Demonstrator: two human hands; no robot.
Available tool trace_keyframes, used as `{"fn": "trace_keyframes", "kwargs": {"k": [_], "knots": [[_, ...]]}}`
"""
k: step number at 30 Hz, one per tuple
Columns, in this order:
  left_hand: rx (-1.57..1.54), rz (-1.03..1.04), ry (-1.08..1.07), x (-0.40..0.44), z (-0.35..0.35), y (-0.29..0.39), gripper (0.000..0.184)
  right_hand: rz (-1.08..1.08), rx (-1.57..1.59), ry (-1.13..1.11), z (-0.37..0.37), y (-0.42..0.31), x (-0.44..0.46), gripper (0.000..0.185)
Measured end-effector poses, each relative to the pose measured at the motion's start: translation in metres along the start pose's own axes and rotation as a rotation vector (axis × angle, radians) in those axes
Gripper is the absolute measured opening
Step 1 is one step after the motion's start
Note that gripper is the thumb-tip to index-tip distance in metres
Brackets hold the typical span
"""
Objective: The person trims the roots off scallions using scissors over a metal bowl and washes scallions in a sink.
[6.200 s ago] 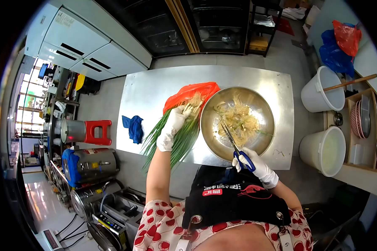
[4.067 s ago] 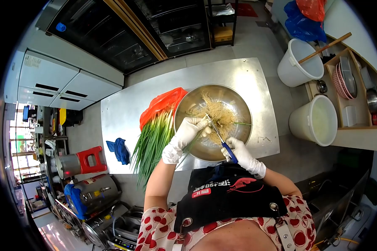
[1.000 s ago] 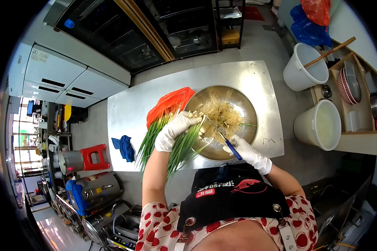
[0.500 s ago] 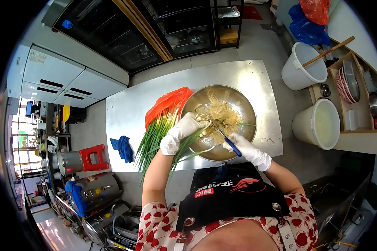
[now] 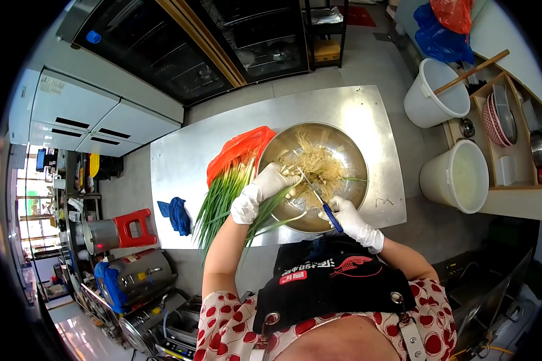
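My left hand [image 5: 265, 189], in a white glove, is closed around a few scallions [image 5: 280, 198] over the steel bowl [image 5: 358, 135]. Their green leaves trail back toward the table edge. In my gloved right hand [image 5: 350, 219] is a pair of blue-handled scissors [image 5: 328, 213], its blades pointing at the white scallion ends beside my left fingers. A tangled heap of trimmed roots [image 5: 319, 162] lies inside the bowl. Left of the bowl, more scallions [image 5: 226, 192] spread out of a red plastic bag [image 5: 247, 143].
The steel table [image 5: 186, 144] carries a crumpled blue cloth [image 5: 176, 215] near its left front corner. Two white buckets [image 5: 457, 177] stand to the right, one with a wooden stick [image 5: 473, 72]. A red stool [image 5: 135, 228] is at the left.
My right hand has shifted slightly down and the scissors have turned a little steeper. My left hand and the scallions are almost in the same place.
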State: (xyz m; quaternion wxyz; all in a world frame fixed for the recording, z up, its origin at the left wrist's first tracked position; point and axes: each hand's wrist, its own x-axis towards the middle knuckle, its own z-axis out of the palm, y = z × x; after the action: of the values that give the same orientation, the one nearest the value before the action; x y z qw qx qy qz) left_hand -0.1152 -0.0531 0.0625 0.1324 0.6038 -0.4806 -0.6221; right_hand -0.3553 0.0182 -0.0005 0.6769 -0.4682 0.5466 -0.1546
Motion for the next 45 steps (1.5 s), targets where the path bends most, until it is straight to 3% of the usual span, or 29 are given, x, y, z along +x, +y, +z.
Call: {"fn": "trace_keyframes", "kwargs": {"k": [3,16,19,22,26,29,35,41,45], "knots": [[-0.122,0.189,-0.060,0.009,0.010,-0.019,0.027,-0.040,0.016,-0.019,0.000,0.001,0.008,0.034],[-0.011,0.097,-0.114,0.019,0.003,-0.023,0.021,-0.116,-0.116,0.132,0.010,0.012,0.008,0.035],[-0.108,0.052,-0.127,0.020,0.003,-0.026,0.023,-0.187,-0.118,0.157,0.011,0.022,0.014,0.033],[-0.015,0.060,-0.054,0.021,-0.001,-0.027,0.026,-0.086,-0.118,0.130,0.007,0.021,0.014,0.035],[-0.053,-0.039,-0.072,0.020,-0.012,-0.028,0.029,0.105,0.377,-0.018,-0.002,0.032,0.023,0.024],[-0.155,0.036,-0.159,0.018,-0.020,-0.033,0.025,0.170,0.398,0.030,-0.004,-0.004,0.006,0.026],[-0.054,0.046,-0.209,0.022,-0.024,-0.038,0.028,-0.135,0.036,0.160,0.037,0.022,0.021,0.037],[0.128,0.038,-0.138,0.026,-0.019,-0.042,0.036,-0.090,0.273,0.157,0.052,0.017,0.030,0.034],[0.092,0.076,-0.151,0.016,-0.012,-0.026,0.039,-0.141,0.444,0.210,0.045,0.007,0.033,0.032]]}}
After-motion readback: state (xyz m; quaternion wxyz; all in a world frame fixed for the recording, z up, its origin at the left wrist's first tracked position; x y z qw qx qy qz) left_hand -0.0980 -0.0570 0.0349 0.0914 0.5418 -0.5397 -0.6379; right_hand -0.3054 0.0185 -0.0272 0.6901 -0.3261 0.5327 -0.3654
